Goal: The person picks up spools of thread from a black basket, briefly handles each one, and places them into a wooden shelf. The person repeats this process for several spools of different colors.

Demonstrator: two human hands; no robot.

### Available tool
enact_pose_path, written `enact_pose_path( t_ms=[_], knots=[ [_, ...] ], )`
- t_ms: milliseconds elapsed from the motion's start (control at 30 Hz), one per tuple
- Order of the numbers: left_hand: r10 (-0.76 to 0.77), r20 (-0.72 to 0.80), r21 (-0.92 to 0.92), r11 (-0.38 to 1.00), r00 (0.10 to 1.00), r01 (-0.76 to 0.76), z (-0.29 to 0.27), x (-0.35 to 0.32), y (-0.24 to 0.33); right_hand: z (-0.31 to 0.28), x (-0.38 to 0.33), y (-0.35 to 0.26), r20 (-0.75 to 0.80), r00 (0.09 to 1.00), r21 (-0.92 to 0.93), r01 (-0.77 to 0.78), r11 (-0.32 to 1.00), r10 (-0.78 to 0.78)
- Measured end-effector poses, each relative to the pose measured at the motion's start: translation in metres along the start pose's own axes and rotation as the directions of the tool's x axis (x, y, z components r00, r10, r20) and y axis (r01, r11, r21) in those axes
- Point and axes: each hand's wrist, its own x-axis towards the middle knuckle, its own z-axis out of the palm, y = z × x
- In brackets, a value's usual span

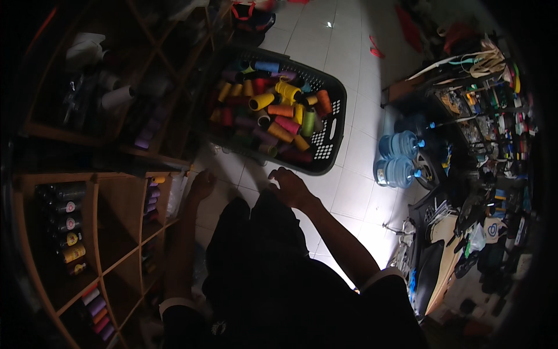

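Note:
A dark plastic basket (332,152) with a perforated rim stands on the floor ahead of me. It is heaped with thread cones, among them a yellow cone (262,102), an orange cone (281,110), a green cone (308,123) and a blue cone (267,67). My right hand (289,187) hovers near the basket's close edge, fingers bent and apart, holding nothing I can see. Between the basket and the shelving hangs my left hand (203,185), dim and loosely curled, with nothing visible in it. Neither hand appears to touch the basket.
Wooden shelving (100,224) at left holds black thread cones (68,191), purple cones (152,200) and other colours. Blue water jugs (397,173) stand on the white tiled floor (354,200) at right, beside crowded racks (494,128). A red object (376,47) lies far off.

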Motion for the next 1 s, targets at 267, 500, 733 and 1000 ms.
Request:
enact_pose_path(
  t_ms=[267,500,733,1000],
  knots=[
    [-0.075,-0.167,-0.287,0.958,0.983,0.024,0.025,0.014,0.054,0.007,0.070,0.063,0.097,0.984,-0.015,0.149,0.989,-0.146],
    [-0.501,-0.049,-0.518,0.752,0.864,0.407,0.055,-0.042,0.076,-0.010,0.110,0.086,-0.108,0.967,0.072,0.238,0.969,-0.229],
    [-0.659,0.013,-0.616,0.587,0.752,0.525,0.085,-0.085,0.090,-0.046,0.119,0.106,-0.084,0.996,0.201,0.040,0.979,-0.024],
    [-0.648,0.199,-0.495,0.581,0.735,0.646,0.120,-0.095,0.093,-0.041,0.137,0.154,-0.242,0.968,0.105,-0.048,0.993,0.073]
  ],
)
